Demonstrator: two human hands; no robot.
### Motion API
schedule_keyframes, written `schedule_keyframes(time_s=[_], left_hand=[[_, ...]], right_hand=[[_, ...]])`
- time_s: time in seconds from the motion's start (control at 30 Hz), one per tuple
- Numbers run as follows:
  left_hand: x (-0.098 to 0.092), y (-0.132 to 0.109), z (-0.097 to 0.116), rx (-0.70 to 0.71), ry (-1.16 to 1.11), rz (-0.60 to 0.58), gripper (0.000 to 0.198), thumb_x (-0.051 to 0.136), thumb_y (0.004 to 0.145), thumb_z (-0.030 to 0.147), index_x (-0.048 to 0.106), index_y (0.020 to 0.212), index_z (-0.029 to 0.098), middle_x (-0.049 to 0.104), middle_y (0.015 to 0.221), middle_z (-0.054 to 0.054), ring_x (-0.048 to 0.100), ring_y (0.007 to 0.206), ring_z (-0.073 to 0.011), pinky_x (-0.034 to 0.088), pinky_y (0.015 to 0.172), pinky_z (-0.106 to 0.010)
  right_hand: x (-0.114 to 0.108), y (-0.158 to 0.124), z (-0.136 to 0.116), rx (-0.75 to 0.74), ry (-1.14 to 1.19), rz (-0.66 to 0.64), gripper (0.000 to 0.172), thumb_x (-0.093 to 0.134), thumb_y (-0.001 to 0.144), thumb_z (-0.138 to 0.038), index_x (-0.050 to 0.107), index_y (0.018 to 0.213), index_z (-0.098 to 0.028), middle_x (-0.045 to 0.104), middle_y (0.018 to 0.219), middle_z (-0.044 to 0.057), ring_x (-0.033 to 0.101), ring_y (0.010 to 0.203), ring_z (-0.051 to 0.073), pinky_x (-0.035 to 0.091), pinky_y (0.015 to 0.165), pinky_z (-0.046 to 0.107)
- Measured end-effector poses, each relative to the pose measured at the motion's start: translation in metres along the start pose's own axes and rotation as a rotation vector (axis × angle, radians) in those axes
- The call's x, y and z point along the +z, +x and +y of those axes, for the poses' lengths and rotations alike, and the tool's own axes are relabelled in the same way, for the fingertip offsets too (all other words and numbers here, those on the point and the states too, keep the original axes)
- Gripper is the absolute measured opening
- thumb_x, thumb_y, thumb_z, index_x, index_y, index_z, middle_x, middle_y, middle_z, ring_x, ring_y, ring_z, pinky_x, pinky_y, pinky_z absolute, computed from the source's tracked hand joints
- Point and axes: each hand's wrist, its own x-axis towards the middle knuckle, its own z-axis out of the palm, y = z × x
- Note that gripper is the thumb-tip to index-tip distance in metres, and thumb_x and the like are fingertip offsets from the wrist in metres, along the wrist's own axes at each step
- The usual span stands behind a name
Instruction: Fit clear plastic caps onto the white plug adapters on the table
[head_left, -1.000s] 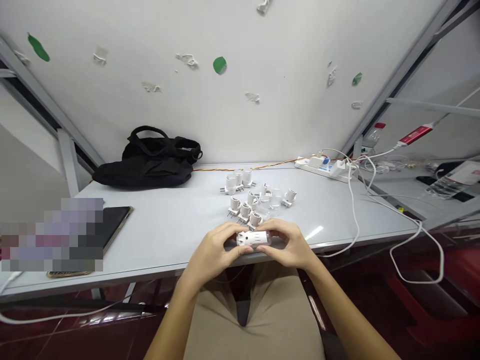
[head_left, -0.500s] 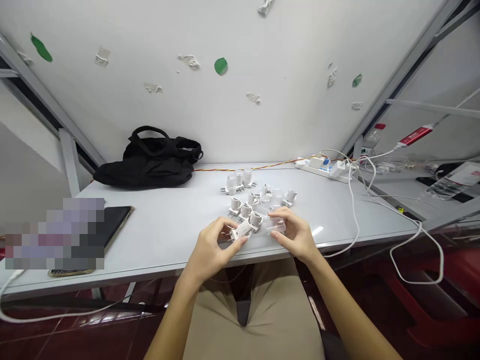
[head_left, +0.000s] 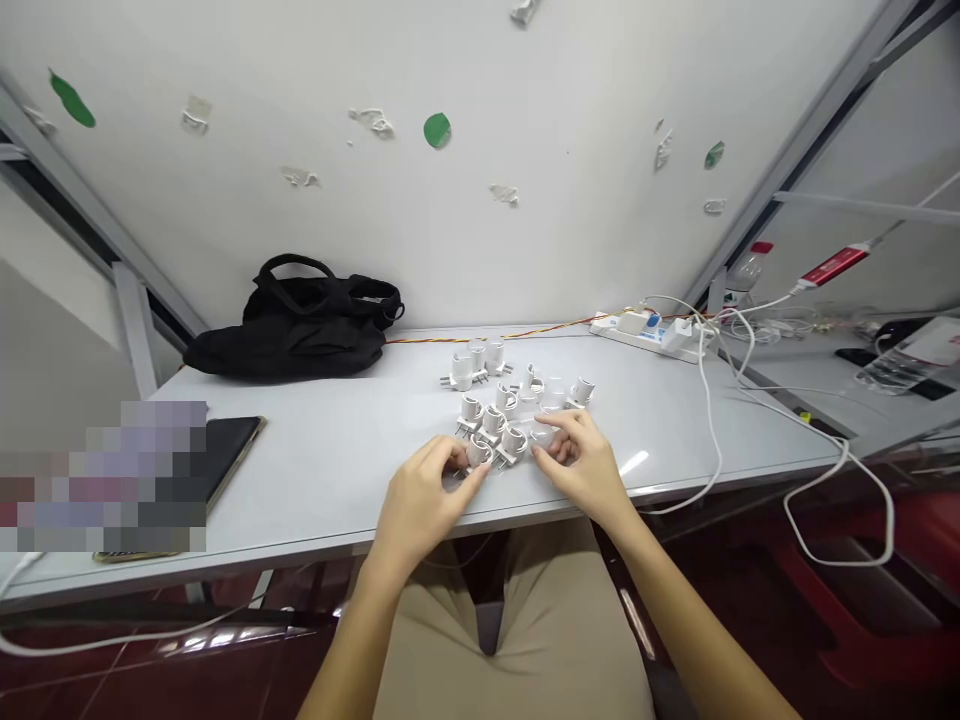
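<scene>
The white tabletop (head_left: 315,450) fills the middle of the view, its near edge running just above the person's lap. A black bag (head_left: 300,325) lies slumped at the far left corner, against the wall. A dark tablet (head_left: 229,445) lies flat near the left edge, partly hidden by a blurred patch. A white power strip (head_left: 649,333) sits at the far right corner, and a white cable (head_left: 709,420) runs from it across the right edge and hangs down in a loop.

The left hand (head_left: 420,500) rests at the near edge, slightly left of the middle. Its thumb and fingers are closed narrowly on a white plug body (head_left: 478,452), which touches or sits just above the tabletop. The right hand (head_left: 589,468) lies just beside it to the right, its fingertips pinched on a small clear cap (head_left: 543,436) low over the surface. The two hands are apart, with a small gap between them.

A cluster of plug bodies (head_left: 499,395) stands just beyond both hands, towards the middle of the tabletop, and its nearest pieces are touching or almost touching the held parts.
</scene>
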Motion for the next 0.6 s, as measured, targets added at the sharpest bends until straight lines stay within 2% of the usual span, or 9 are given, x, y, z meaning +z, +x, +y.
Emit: schedule_keyframes(time_s=[0.17, 0.27, 0.37, 0.47, 0.6], left_hand=[[0.002, 0.002, -0.001, 0.008, 0.021, 0.023, 0.018, 0.063, 0.094, 0.037, 0.060, 0.087, 0.022, 0.067, 0.091, -0.002, 0.063, 0.084, -0.0182, 0.053, 0.079, -0.033], [0.002, 0.001, -0.001, 0.016, 0.009, 0.025, 0.015, 0.063, 0.094, 0.036, 0.060, 0.089, 0.022, 0.067, 0.099, -0.003, 0.065, 0.089, -0.0188, 0.054, 0.082, -0.034], [0.001, 0.000, 0.000, 0.019, 0.005, 0.014, 0.012, 0.063, 0.093, 0.034, 0.058, 0.092, 0.023, 0.066, 0.104, -0.003, 0.065, 0.094, -0.0189, 0.053, 0.083, -0.034], [0.000, -0.001, 0.001, 0.022, 0.024, 0.002, 0.013, 0.063, 0.093, 0.033, 0.055, 0.091, 0.023, 0.064, 0.096, -0.001, 0.063, 0.088, -0.0185, 0.052, 0.082, -0.034], [0.000, -0.002, 0.000, 0.022, 0.040, 0.006, 0.017, 0.062, 0.093, 0.034, 0.051, 0.086, 0.024, 0.060, 0.090, 0.000, 0.061, 0.082, -0.0180, 0.051, 0.078, -0.034]], right_hand=[[0.006, -0.002, 0.000, -0.002, 0.031, 0.028, 0.036, 0.062, 0.090, -0.027, 0.065, 0.125, -0.024, 0.056, 0.107, 0.007, 0.066, 0.074, 0.014, 0.064, 0.068, 0.033], [0.007, -0.004, -0.002, -0.015, 0.020, 0.038, 0.032, 0.061, 0.091, -0.026, 0.064, 0.122, -0.022, 0.056, 0.109, 0.008, 0.067, 0.073, 0.013, 0.065, 0.066, 0.032], [0.008, -0.005, -0.005, -0.034, -0.022, 0.053, 0.027, 0.060, 0.092, -0.026, 0.064, 0.118, -0.021, 0.056, 0.105, 0.008, 0.064, 0.067, 0.012, 0.061, 0.059, 0.029], [0.009, -0.006, -0.008, -0.066, -0.082, 0.076, 0.025, 0.057, 0.093, -0.024, 0.064, 0.117, -0.020, 0.056, 0.101, 0.006, 0.059, 0.061, 0.010, 0.057, 0.056, 0.028], [0.007, -0.008, -0.013, -0.157, -0.139, 0.178, 0.020, 0.057, 0.094, -0.019, 0.060, 0.114, -0.019, 0.054, 0.093, 0.004, 0.054, 0.061, 0.011, 0.051, 0.054, 0.028]])
